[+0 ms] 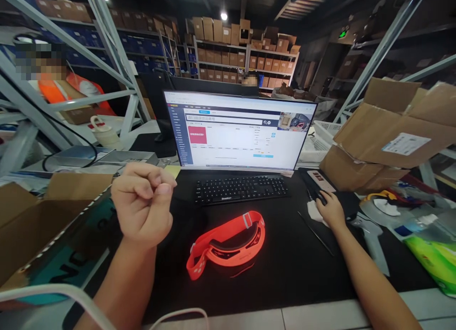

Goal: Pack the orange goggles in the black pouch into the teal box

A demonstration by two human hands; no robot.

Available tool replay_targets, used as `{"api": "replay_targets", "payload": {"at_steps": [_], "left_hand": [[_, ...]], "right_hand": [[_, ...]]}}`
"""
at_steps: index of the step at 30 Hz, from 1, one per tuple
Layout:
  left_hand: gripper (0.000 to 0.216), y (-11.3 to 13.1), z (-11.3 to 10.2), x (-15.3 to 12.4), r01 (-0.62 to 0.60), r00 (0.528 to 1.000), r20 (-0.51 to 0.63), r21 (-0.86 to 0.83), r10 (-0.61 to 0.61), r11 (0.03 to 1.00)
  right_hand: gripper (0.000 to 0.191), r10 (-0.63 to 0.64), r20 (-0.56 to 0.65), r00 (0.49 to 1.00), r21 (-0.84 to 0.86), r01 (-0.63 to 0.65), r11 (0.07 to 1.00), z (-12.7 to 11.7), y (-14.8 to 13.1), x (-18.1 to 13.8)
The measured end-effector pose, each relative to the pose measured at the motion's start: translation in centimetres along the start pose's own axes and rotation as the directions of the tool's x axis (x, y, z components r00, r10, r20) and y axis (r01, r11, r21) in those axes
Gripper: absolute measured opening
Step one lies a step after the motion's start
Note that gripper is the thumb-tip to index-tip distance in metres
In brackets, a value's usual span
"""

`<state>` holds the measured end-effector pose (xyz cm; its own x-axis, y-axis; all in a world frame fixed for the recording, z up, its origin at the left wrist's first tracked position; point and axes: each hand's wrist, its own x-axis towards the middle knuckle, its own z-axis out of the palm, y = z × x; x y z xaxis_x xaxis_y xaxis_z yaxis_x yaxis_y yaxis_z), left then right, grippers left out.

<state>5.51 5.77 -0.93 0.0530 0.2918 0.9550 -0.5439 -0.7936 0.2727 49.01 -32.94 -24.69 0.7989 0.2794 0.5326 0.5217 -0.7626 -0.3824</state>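
My left hand (144,204) is raised above the black desk mat (285,263), curled into a loose fist with nothing visible in it. My right hand (329,209) rests over a dark computer mouse (318,195) to the right of the black keyboard (240,188), fingers curved on it. Bright orange-red goggles with a strap (228,244) lie on the mat between my arms, in front of the keyboard. A monitor (238,130) behind the keyboard shows a web page with a search bar.
An open cardboard box (32,221) holding a teal package sits at the left. Stacked cardboard boxes (388,130) stand at the right, with plastic bags (427,244) and a white basket (320,140) nearby. A person in an orange vest (67,90) is behind the left shelving.
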Motion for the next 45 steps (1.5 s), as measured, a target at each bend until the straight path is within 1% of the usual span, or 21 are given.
{"api": "replay_targets", "payload": {"at_steps": [3,9,12,16,19,21,23,25,27,28,29,30,32,33,34,35,37,39,41,42,45], "left_hand": [[0.048,0.3,-0.2,0.0,-0.013,1.0,-0.008,-0.011,0.013,1.0],[0.028,-0.2,-0.9,0.2,0.021,0.992,0.125,-0.076,-0.011,0.997],[0.027,-0.4,-1.1,0.4,0.02,0.992,0.129,-0.1,-0.007,0.995],[0.029,-0.2,-1.4,0.5,0.063,0.994,0.088,-0.025,-0.06,0.998],[0.037,0.2,-1.6,0.3,0.086,0.994,0.066,0.057,-0.089,0.995],[0.041,0.7,-1.5,0.0,0.085,0.995,0.053,0.096,-0.09,0.992],[0.041,1.6,-1.3,-0.2,0.083,0.995,0.045,0.127,-0.09,0.988],[0.038,2.6,-1.0,-0.3,0.066,0.996,0.048,0.131,-0.073,0.989],[0.032,3.5,-0.8,-0.2,0.021,0.998,0.054,0.098,-0.026,0.995],[0.031,3.8,-0.6,-0.2,-0.003,0.998,0.063,0.076,-0.002,0.997],[0.029,4.1,-0.6,-0.2,-0.007,0.996,0.088,0.066,0.001,0.998],[0.029,4.2,-0.6,-0.2,0.012,0.991,0.128,0.075,-0.021,0.997],[0.032,4.4,-0.9,-0.4,0.095,0.963,0.238,0.148,-0.129,0.984],[0.035,4.4,-1.3,-0.6,0.131,0.938,0.291,0.201,-0.187,0.971],[0.038,4.3,-1.7,-1.0,0.151,0.912,0.337,0.256,-0.235,0.955],[0.039,4.3,-2.3,-1.5,0.15,0.891,0.37,0.304,-0.262,0.941],[0.036,4.2,-3.9,-2.8,0.104,0.875,0.402,0.388,-0.27,0.916],[0.029,4.1,-5.9,-4.5,0.072,0.889,0.363,0.49,-0.278,0.869],[0.022,3.9,-8.1,-6.5,0.106,0.908,0.269,0.596,-0.322,0.796],[0.02,3.7,-9.1,-7.5,0.147,0.907,0.217,0.64,-0.362,0.754],[0.019,3.2,-11.6,-10.1,0.258,0.852,0.125,0.745,-0.509,0.616]], "right_hand": [[0.05,0.003,-0.002,1.0,-0.006,-0.003,1.0,0.1,0.2,0.0],[0.056,0.04,0.082,0.996,-0.053,-0.036,0.998,-0.4,0.2,0.3],[0.059,0.045,0.102,0.994,-0.061,-0.039,0.997,-0.6,0.1,0.3],[0.061,0.039,0.11,0.993,-0.079,-0.03,0.996,-1.0,-0.2,0.1],[0.067,0.013,0.045,0.999,-0.1,-0.008,0.995,-1.9,-0.8,0.0],[0.07,-0.025,-0.009,1.0,-0.106,0.024,0.994,-2.9,-1.7,0.1],[0.069,-0.064,-0.05,0.997,-0.096,0.059,0.994,-4.2,-3.4,0.5],[0.065,-0.107,-0.066,0.992,-0.05,0.104,0.993,-5.4,-6.1,0.6],[0.058,-0.206,-0.013,0.979,0.06,0.206,0.977,-6.5,-10.0,-0.2],[0.054,-0.294,0.03,0.955,0.132,0.288,0.949,-7.0,-12.3,-1.1],[0.051,-0.399,0.06,0.915,0.199,0.381,0.903,-7.5,-14.6,-2.3],[0.049,-0.524,0.088,0.847,0.269,0.486,0.831,-7.9,-16.8,-3.9],[0.053,-0.749,0.088,0.657,0.354,0.682,0.64,-8.8,-20.8,-7.7],[0.056,-0.82,0.063,0.568,0.365,0.752,0.549,-9.2,-22.4,-9.7],[0.057,-0.865,0.052,0.499,0.357,0.799,0.483,-9.4,-23.6,-11.6],[0.056,-0.89,0.048,0.454,0.341,0.829,0.442,-9.6,-24.6,-13.4],[0.053,-0.909,0.074,0.411,0.305,0.858,0.413,-9.5,-25.7,-16.1],[0.05,-0.909,0.102,0.403,0.271,0.868,0.416,-8.9,-26.2,-17.7],[0.048,-0.903,0.1,0.417,0.236,0.872,0.429,-8.3,-26.7,-18.4],[0.047,-0.898,0.09,0.432,0.217,0.871,0.441,-8.1,-26.9,-18.5],[0.046,-0.878,0.075,0.472,0.176,0.861,0.477,-7.6,-27.8,-18.4]]}}
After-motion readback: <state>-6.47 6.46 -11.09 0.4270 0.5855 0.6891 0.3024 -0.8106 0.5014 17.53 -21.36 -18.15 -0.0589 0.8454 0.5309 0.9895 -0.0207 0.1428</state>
